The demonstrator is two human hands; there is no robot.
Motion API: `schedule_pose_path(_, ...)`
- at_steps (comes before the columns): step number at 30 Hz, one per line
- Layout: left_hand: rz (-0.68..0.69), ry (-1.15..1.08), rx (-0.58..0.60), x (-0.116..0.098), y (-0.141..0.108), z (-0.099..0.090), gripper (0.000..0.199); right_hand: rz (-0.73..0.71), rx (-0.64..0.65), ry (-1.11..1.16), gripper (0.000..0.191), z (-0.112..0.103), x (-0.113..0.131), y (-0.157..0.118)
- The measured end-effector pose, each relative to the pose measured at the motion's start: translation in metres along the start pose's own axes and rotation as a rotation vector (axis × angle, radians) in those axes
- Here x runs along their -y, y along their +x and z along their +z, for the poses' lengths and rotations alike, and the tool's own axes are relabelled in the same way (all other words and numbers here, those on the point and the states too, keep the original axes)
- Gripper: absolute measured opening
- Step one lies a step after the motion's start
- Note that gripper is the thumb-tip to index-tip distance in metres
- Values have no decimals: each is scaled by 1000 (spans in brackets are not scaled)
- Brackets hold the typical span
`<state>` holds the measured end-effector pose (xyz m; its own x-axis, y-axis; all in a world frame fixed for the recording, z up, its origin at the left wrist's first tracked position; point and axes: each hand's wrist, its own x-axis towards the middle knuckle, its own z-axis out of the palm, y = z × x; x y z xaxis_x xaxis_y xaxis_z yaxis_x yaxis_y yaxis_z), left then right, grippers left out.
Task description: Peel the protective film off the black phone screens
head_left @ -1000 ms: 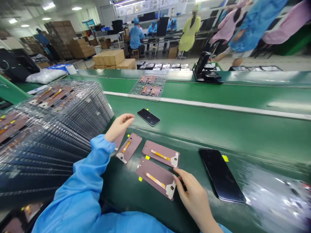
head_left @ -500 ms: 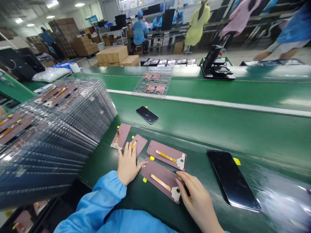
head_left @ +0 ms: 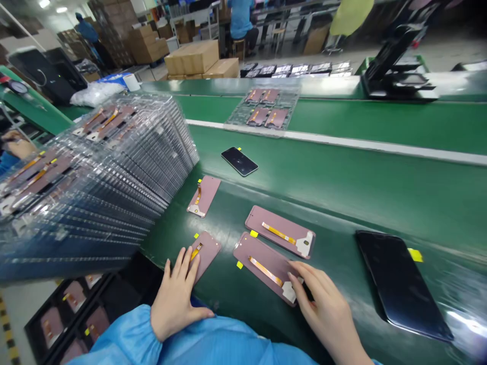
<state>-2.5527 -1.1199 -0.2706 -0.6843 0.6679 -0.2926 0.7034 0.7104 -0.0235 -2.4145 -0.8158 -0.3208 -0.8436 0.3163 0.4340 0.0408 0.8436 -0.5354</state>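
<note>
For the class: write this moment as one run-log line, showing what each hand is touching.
left hand: at lower edge of pink-backed phone display panel | right hand: touching second panel | surface: green conveyor

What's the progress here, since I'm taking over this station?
Laid out: two pink-backed phone screens on the green conveyor belt. In hand: the left hand rests at a third screen, the right hand on a fourth. Left: the stacked clear trays hold more.
</note>
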Motion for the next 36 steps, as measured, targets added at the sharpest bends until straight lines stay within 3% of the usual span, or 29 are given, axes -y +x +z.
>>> schedule_pose_path(3, -14, 22, 125, -5, -8, -6, 121, 6, 17, 8, 23, -1, 2, -1)
schedule_pose_path(6, -53, 84, 139, -7, -15, -9, 73, -11, 30, 0, 23, -1, 3, -2)
schedule_pose_path(9, -62, -30, 118, 1, -22, -15, 77, -24, 34, -14, 23, -2, 3, -2)
schedule_pose_path(13, -30, -528, 186, 21, -28, -46, 74, -32, 25, -4, 23, -2, 3, -1)
schedule_pose_path(16, -69, -1078, 288, 26, -23, -73, 61, 5, 8, 52, 22, -5, 6, 3)
schedule_pose_path(19, -141, -1722, 415, 11, -3, -84, 51, 114, 28, 187, 22, -14, 14, 11)
schedule_pose_path(22, -69, -2110, 501, -19, 26, -80, 46, 280, 72, 421, 25, -27, 23, 24)
schedule_pose_path(26, 68, -2139, 660, -67, 61, -67, 41, 443, 25, 761, 40, -45, 28, 42)
schedule_pose_path(30, 163, -1998, 774, -97, 79, -55, 44, 559, -112, 788, 38, -59, 26, 53)
schedule_pose_path(33, 321, -1882, 725, -106, 86, -48, 54, 637, -175, 768, 40, -65, 22, 57)
schedule_pose_path(36, 348, -1782, 587, -112, 89, -46, 51, 686, -234, 740, 37, -69, 20, 57)
